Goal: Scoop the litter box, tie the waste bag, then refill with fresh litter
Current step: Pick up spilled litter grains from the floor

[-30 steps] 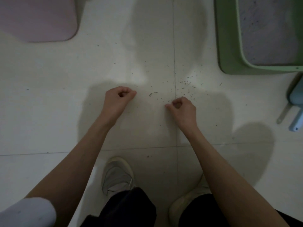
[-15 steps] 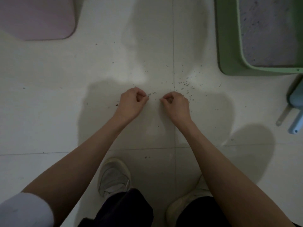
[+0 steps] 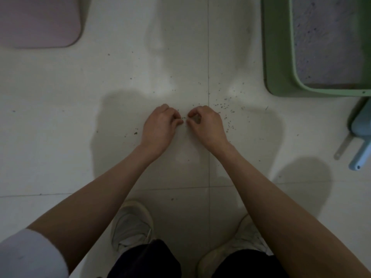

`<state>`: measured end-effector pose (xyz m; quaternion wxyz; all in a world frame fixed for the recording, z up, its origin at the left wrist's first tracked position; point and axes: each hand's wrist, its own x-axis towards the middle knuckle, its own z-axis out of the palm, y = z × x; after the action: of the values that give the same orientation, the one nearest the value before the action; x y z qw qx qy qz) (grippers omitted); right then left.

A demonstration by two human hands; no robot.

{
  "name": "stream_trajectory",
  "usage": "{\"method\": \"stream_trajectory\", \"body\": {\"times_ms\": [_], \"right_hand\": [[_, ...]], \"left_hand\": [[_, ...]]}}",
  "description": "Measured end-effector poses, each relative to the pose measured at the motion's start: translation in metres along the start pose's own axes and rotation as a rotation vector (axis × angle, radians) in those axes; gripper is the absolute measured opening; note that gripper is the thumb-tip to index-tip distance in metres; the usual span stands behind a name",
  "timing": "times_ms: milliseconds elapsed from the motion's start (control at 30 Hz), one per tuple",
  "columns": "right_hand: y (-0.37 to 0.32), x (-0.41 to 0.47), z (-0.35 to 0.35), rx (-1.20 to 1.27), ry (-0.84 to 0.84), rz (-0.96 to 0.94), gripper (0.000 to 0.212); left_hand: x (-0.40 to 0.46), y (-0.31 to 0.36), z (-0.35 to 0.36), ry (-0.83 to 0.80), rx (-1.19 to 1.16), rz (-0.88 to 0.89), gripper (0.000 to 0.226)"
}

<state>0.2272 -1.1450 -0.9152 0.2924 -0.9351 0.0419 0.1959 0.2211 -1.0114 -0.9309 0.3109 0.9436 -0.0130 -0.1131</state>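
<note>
Hands of a crouching person, seen from the head camera, meet low over a pale tiled floor (image 3: 60, 121). Left hand (image 3: 159, 128) and right hand (image 3: 206, 125) sit knuckle-up just beside each other, their fingertips almost touching across a narrow gap close to a tile joint. Fingers of both hands are curled inward into loose fists, with thumb and forefinger drawn together as in a pinch; whether anything is held between them cannot be told, since any object there is too small or hidden. Scattered litter grains (image 3: 222, 106) lie as dark specks on the floor around and mostly to the right of the hands, with a few more to the left. Green litter box (image 3: 281, 85) stands at the upper right, well apart from the hands, cut off by the frame edge, its interior showing a grey, speckled bed of litter (image 3: 329, 41). Pale blue scoop (image 3: 361, 151) lies at the right edge, below the box, with a thin grey strip beside it. Pinkish mat (image 3: 38, 21) occupies the upper left corner. Two light shoes (image 3: 130, 223) and dark trouser legs (image 3: 148, 259) appear at the bottom between the bare forearms, and a white sleeve (image 3: 26, 255) covers the left upper arm. No waste bag is identifiable in this view.
</note>
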Motion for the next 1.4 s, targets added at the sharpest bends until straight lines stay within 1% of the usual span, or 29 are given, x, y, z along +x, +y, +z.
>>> {"method": "stream_trajectory", "body": {"times_ms": [100,167,267,333,400,433,500,567,600,633,667,700,733,767,800,833,867,900,933,967,1000,1067,1100,1167,1200,1233,1267,1333,1400], "right_hand": [[0.0,0.001,0.001,-0.01,-0.003,-0.022,0.02],[-0.001,0.002,0.003,-0.017,-0.002,-0.026,0.02],[-0.002,0.005,0.006,-0.031,0.007,-0.041,0.021],[-0.004,0.006,0.007,-0.052,0.014,-0.052,0.02],[-0.005,0.006,0.008,-0.068,0.018,-0.063,0.019],[-0.007,0.006,0.007,-0.071,0.014,-0.062,0.019],[-0.009,0.005,0.007,-0.091,-0.002,-0.063,0.02],[-0.01,0.005,0.006,-0.112,-0.017,-0.069,0.02],[-0.011,0.004,0.004,-0.095,-0.019,-0.066,0.02],[-0.012,0.003,0.002,-0.035,-0.009,-0.042,0.019],[-0.013,0.003,-0.002,0.093,0.009,0.015,0.017],[-0.013,0.001,-0.007,0.314,0.019,0.103,0.014],[-0.012,-0.003,-0.014,0.598,0.008,0.196,0.011],[-0.01,-0.007,-0.019,0.906,-0.026,0.281,0.014],[-0.007,-0.011,-0.023,1.206,-0.077,0.348,0.018],[-0.003,-0.014,-0.027,1.445,-0.122,0.401,0.02],[0.002,-0.017,-0.029,1.596,-0.152,0.444,0.02],[0.006,-0.019,-0.03,1.682,-0.169,0.469,0.018],[0.011,-0.02,-0.03,1.729,-0.171,0.469,0.015],[0.015,-0.021,-0.031,1.763,-0.163,0.453,0.008],[0.019,-0.023,-0.032,1.791,-0.157,0.419,0.005],[0.03,-0.027,-0.037,1.807,-0.171,0.354,0.02],[0.035,-0.029,-0.04,1.803,-0.159,0.352,0.02],[0.042,-0.031,-0.046,1.745,-0.065,0.398,0.007],[0.046,-0.031,-0.049,1.672,0.003,0.446,0.014],[0.051,-0.031,-0.051,1.542,0.073,0.475,0.023],[0.054,-0.03,-0.053,1.353,0.143,0.483,0.026],[0.058,-0.026,-0.054,0.907,0.207,0.471,0.018],[0.06,-0.019,-0.05,0.603,0.221,0.437,0.014]], "left_hand": [[0.001,0.002,0.0,-0.015,0.063,0.044,0.016],[0.002,0.0,-0.001,-0.038,0.091,0.043,0.016],[0.003,-0.005,-0.009,-0.008,-0.002,0.019,0.014],[0.003,-0.006,-0.02,0.068,-0.157,-0.072,0.011],[0.002,-0.007,-0.03,0.105,-0.361,-0.223,0.009],[0.002,-0.007,-0.033,0.093,-0.484,-0.298,0.012],[0.002,-0.008,-0.041,0.038,-0.818,-0.447,0.019],[0.003,-0.007,-0.045,-0.024,-1.153,-0.583,0.017],[0.003,-0.006,-0.047,-0.049,-1.235,-0.613,0.015],[0.003,-0.005,-0.047,-0.067,-1.258,-0.614,0.015],[0.004,-0.005,-0.047,-0.068,-1.262,-0.604,0.015],[0.004,-0.004,-0.046,-0.062,-1.238,-0.596,0.018],[0.005,-0.003,-0.045,-0.054,-1.192,-0.596,0.021],[0.005,-0.002,-0.043,-0.042,-1.097,-0.58,0.024],[0.005,-0.001,-0.04,-0.038,-0.946,-0.538,0.025],[0.004,0.001,-0.036,-0.048,-0.75,-0.468,0.023],[0.003,0.004,-0.032,-0.061,-0.552,-0.384,0.018],[0.002,0.006,-0.028,-0.064,-0.391,-0.31,0.01],[0.001,0.007,-0.025,-0.065,-0.277,-0.254,0.007],[0.0,0.007,-0.02,-0.065,-0.212,-0.218,0.014],[0.001,0.005,-0.015,-0.071,-0.178,-0.197,0.02],[0.002,0.003,-0.009,-0.06,-0.136,-0.165,0.025],[0.002,0.002,-0.009,-0.056,-0.124,-0.154,0.023],[0.002,0.002,-0.008,-0.037,-0.106,-0.14,0.019],[0.002,0.002,-0.008,-0.029,-0.092,-0.132,0.016],[0.002,0.002,-0.009,-0.027,-0.075,-0.125,0.015],[0.003,0.002,-0.009,-0.028,-0.061,-0.114,0.014],[0.005,0.002,-0.01,-0.044,-0.034,-0.104,0.014],[0.007,0.002,-0.01,-0.067,-0.001,-0.085,0.016]]}}
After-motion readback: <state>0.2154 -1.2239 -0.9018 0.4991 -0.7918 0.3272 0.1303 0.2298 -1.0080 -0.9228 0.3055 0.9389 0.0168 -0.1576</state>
